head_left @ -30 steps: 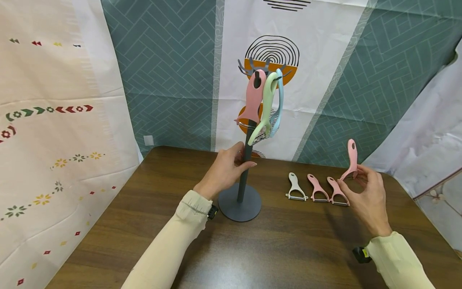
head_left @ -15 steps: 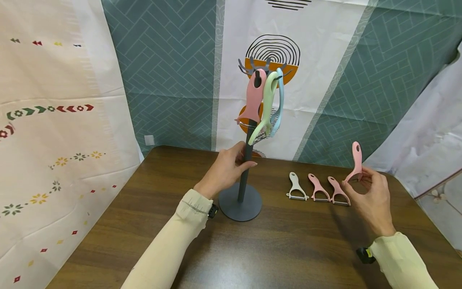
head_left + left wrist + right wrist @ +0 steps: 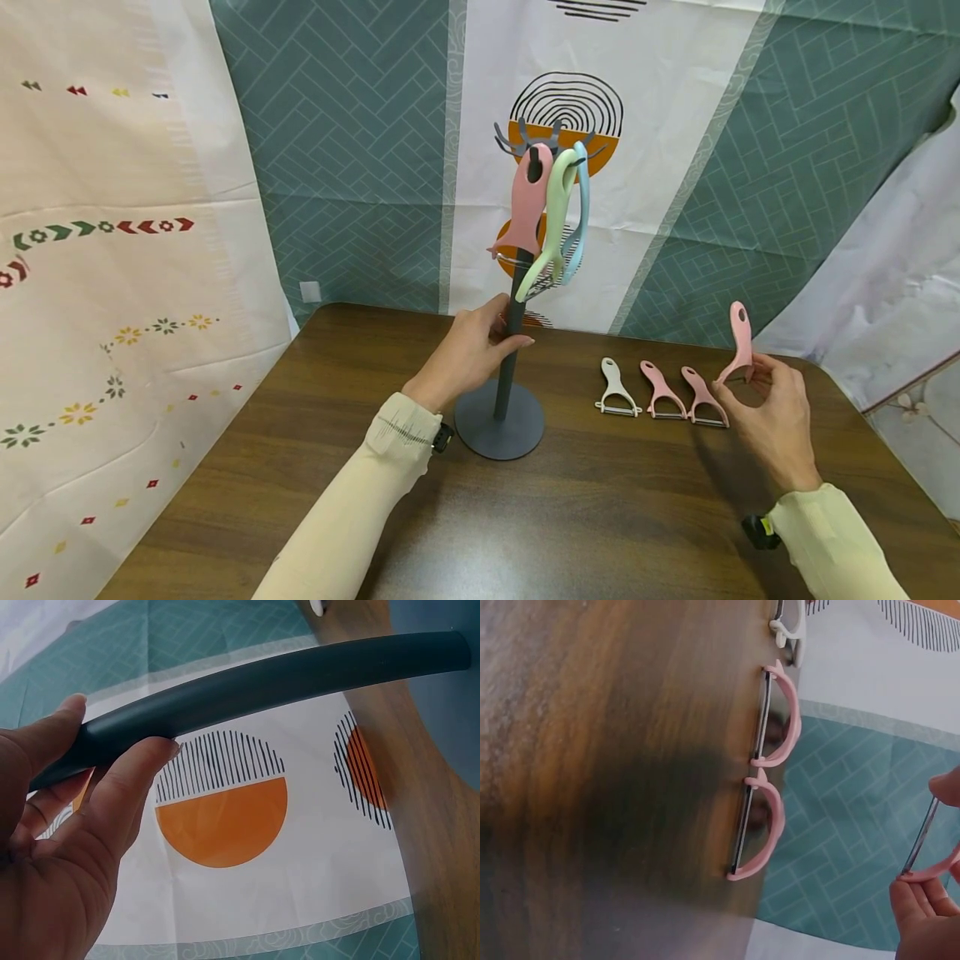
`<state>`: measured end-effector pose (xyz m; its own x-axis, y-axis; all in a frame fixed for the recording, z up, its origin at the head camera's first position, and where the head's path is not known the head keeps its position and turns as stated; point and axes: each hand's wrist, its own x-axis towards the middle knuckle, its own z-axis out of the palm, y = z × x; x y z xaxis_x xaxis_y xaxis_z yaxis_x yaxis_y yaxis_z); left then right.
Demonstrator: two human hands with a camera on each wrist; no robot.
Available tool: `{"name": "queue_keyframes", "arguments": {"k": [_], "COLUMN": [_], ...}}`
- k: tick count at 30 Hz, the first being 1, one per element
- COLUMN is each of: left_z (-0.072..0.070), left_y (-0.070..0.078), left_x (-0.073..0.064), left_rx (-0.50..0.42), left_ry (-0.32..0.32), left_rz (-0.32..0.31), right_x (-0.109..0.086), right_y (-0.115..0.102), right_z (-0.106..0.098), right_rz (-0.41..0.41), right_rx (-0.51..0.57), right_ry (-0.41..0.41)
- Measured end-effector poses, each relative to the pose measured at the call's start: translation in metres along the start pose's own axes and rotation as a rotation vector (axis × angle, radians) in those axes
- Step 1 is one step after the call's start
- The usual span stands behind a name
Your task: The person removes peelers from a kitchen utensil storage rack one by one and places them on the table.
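My left hand (image 3: 468, 354) grips the dark post (image 3: 507, 367) of a hook stand, thumb on one side and fingers on the other; the left wrist view shows the post (image 3: 247, 690) close up. From the stand's hooks hang a pink peeler (image 3: 530, 200), a green peeler (image 3: 557, 217) and a blue peeler (image 3: 582, 217). At the right, my right hand (image 3: 772, 417) pinches a pink peeler (image 3: 741, 337) by its blade end, handle upward, above the table. In the right wrist view only the blade end of this peeler (image 3: 922, 836) shows between thumb and fingers.
On the brown table (image 3: 600, 500) lie a white peeler (image 3: 613, 387) and two pink peelers, one in the middle (image 3: 657, 387) and one (image 3: 701, 396) nearest my right hand. The stand's round base (image 3: 480, 425) rests left of them. A patterned cloth (image 3: 360, 167) hangs behind.
My right hand with the pink peeler has shifted slightly right and down over the last second. My left hand stays on the post, and the hanging peelers have not moved.
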<state>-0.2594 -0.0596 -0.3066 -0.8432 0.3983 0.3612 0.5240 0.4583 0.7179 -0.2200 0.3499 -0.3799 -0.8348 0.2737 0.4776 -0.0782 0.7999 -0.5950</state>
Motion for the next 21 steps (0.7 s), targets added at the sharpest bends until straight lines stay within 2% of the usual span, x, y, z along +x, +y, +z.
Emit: {"name": "queue_keyframes", "arguments": {"k": [11,21], "left_z": [-0.001,-0.001], "left_y": [0.000,0.000], "left_x": [0.000,0.000], "left_rx": [0.006,0.007], "left_ry": [0.009,0.008], "left_rz": [0.019,0.017], "right_x": [-0.001,-0.001], "right_y": [0.014,0.019], "right_z": [0.000,-0.001], "right_rz": [-0.019,-0.016], "right_rx": [0.001,-0.022], "right_ry": [-0.043,-0.048]}}
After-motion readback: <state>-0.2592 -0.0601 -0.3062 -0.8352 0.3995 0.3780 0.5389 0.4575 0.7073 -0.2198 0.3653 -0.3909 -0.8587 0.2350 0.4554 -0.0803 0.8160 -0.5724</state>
